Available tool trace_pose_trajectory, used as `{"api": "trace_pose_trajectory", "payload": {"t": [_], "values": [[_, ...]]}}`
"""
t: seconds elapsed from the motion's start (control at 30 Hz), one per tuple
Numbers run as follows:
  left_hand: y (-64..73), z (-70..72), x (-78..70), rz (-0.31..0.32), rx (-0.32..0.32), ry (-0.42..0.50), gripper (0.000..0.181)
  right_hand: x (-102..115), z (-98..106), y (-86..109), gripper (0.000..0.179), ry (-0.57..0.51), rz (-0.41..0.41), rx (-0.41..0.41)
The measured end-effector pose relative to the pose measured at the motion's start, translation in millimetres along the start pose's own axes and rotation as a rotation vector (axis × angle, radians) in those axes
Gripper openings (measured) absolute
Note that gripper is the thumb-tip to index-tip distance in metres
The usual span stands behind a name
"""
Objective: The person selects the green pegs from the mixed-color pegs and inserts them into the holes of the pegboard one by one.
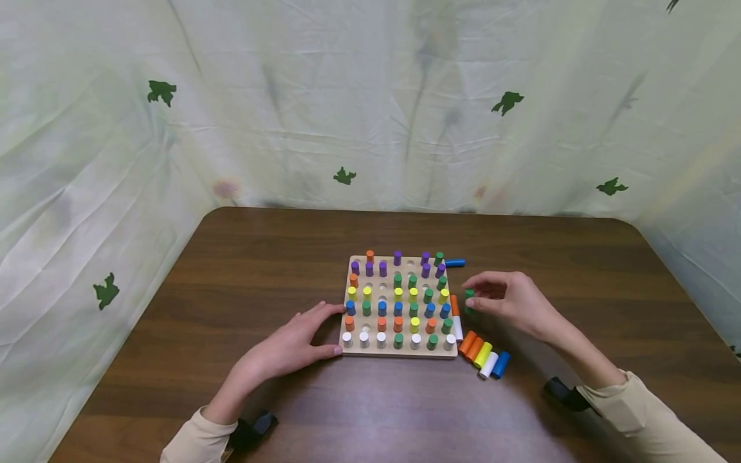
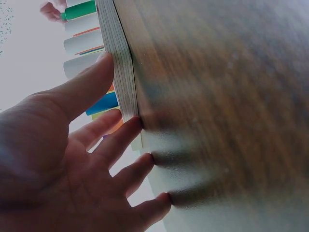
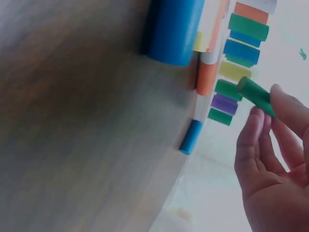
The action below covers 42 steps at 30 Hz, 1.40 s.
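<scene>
A square wooden pegboard [image 1: 399, 352] stands on the table, filled with rows of coloured pegs and a few bare holes. My left hand [image 1: 295, 341] rests at its left edge, thumb at the near corner and fingers spread along the side; in the left wrist view the thumb [image 2: 91, 79] touches the board's edge and the fingertips reach down to the tabletop. To the right of the board, my right hand [image 1: 509, 299] pinches a green peg [image 3: 256, 95] between thumb and fingers, held above the table.
Beside the board's right edge lie an orange peg [image 1: 455, 305] and a white peg [image 1: 458, 328]. Nearer, several loose pegs lie in a row, among them a yellow peg [image 1: 483, 355] and a blue peg [image 1: 500, 364]. Another blue peg [image 1: 455, 263] lies by the far right corner.
</scene>
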<state>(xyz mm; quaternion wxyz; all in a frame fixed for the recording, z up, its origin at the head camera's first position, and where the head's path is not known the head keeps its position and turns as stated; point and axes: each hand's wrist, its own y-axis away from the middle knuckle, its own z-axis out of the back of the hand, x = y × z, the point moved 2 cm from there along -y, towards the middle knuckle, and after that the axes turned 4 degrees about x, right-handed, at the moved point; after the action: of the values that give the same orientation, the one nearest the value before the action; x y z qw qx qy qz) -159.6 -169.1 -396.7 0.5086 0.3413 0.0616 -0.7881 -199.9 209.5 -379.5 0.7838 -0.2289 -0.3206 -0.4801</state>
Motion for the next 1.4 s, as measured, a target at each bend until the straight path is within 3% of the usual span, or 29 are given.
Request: {"api": "trace_pose_trajectory", "payload": {"t": [0.3,0.7,1.1,1.4], "values": [[0.2,-0.5,-0.9,0.013,0.005,0.004,0.068,16,1,-7.5,0.023,-0.034,0.069,-0.038],[-1.0,-0.6,-0.7,0.02,0.008,0.002,0.068,45,-1,-29.4,0.024,-0.073,0.189,0.017],[-2.4,-1.8,0.6,0.025,0.015,0.005,0.068,66,-15,-51.9,0.021,-0.072,0.181,0.089],[-0.6,-0.2,0.8,0.01,0.006,0.0,0.068,76,-22,-68.9,0.021,-0.035,0.231,0.133]]}}
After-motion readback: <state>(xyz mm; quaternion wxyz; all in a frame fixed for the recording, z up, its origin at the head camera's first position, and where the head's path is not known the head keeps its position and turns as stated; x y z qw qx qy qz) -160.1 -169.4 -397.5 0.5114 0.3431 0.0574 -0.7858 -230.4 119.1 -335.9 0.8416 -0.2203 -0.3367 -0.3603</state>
